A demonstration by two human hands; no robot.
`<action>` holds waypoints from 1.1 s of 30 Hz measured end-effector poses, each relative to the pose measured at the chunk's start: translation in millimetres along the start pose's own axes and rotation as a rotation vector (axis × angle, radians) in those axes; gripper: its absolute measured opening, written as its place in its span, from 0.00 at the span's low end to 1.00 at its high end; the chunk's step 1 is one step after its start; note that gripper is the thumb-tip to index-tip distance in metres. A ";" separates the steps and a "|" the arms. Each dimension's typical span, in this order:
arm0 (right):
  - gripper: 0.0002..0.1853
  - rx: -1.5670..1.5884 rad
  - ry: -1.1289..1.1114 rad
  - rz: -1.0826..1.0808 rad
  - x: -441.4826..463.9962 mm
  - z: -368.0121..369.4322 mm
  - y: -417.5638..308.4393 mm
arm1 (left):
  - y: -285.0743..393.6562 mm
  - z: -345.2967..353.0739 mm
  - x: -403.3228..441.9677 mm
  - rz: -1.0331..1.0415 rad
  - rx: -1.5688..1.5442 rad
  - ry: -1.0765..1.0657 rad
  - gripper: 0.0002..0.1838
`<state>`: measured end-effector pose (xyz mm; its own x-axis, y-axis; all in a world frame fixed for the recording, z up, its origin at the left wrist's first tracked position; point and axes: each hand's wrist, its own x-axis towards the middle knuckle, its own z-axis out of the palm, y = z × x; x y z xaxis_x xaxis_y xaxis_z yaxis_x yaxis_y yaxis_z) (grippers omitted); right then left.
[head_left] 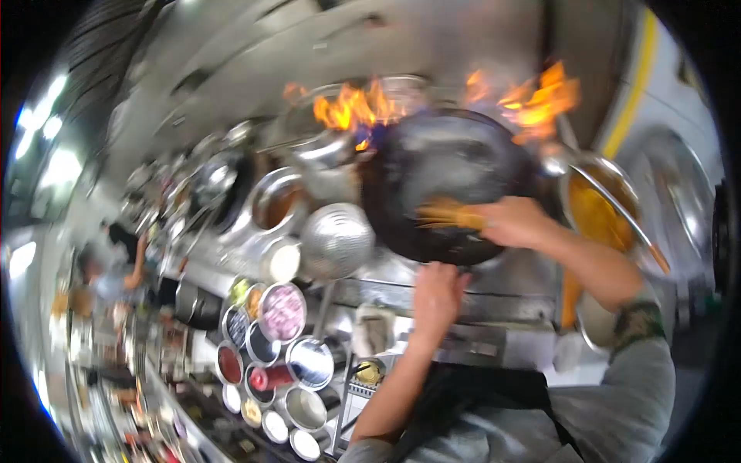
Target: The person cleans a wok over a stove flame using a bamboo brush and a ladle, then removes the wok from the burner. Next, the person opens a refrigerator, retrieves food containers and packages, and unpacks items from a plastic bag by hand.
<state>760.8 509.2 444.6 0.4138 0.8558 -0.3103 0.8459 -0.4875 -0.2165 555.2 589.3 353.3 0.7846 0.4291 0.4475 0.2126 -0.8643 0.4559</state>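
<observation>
A large dark wok (455,158) sits on the stove, with water or steam-like haze over its inner surface. My right hand (515,222) is closed around a bamboo wok brush (446,214), whose bristles reach down into the wok and point left. At the wok's near rim, my left hand (438,299) is closed on the edge; the exact hold is blurred. Flames (355,108) rise behind the wok on the left, and more flames (540,100) on the right. Left of the wok lies a perforated metal strainer (337,241).
Right of the wok stands a pot of orange-yellow liquid (602,204), with a long-handled ladle (617,204) across it. Several ingredient containers, including a bowl of pinkish pieces (282,312), stand at lower left. Another person (116,270) works farther left.
</observation>
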 end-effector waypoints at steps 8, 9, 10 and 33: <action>0.28 0.343 0.114 -0.258 -33.8 -0.9 7.4 | 5.4 -17.4 -2.4 -0.035 0.052 0.018 0.11; 0.27 0.368 0.168 -0.270 -24.4 11.7 3.8 | 6.5 -17.6 -2.7 -0.032 0.059 0.007 0.12; 0.27 0.266 0.168 -0.226 -22.7 7.3 10.5 | 7.4 -17.6 -3.1 -0.024 0.047 0.018 0.12; 0.15 -0.115 0.227 0.173 46.1 -2.1 61.2 | -18.8 -64.9 -39.7 -0.069 -0.121 -0.016 0.26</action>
<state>832.3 519.2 419.1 0.6086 0.7850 -0.1157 0.7836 -0.6175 -0.0683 482.3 605.6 377.0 0.7797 0.4816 0.4001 0.1955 -0.7944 0.5751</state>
